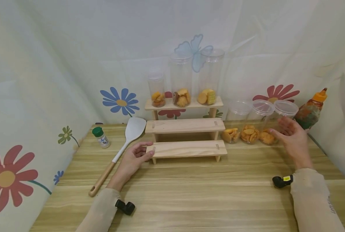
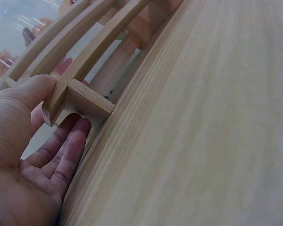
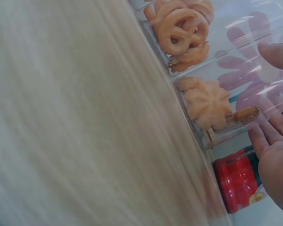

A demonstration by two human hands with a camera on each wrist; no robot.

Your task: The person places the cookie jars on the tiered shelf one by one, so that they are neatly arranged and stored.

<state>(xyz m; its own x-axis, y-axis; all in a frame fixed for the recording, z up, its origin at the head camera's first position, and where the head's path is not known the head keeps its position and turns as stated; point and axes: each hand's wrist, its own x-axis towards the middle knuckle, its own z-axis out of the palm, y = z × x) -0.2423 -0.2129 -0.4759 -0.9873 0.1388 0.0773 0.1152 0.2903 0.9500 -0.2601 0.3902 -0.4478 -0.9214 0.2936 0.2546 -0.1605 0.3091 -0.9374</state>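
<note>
A three-tier wooden shelf rack (image 1: 187,149) stands on the table. My left hand (image 1: 135,158) holds the left end of its lowest board, with the thumb (image 2: 40,89) on top and the other fingers (image 2: 73,150) below, near the support leg. At the right stand three clear lidded jars with snacks in the bottom. Around the rightmost jar (image 3: 207,103), which contains a flower-shaped biscuit, is my right hand (image 1: 294,138). Its thumb (image 3: 278,55) lies across the near side and its other fingers are at the right side, partly seen through plastic. Pretzel-shaped biscuits fill the bottom of the neighbouring jar (image 3: 184,30).
On the top tier are a small jar (image 1: 156,88) and two tall jars of biscuits. A white spatula (image 1: 135,129) with a wooden handle and a green-capped shaker (image 1: 101,138) lie left of the rack. An orange-capped sauce bottle (image 1: 311,109) is behind my right hand.
</note>
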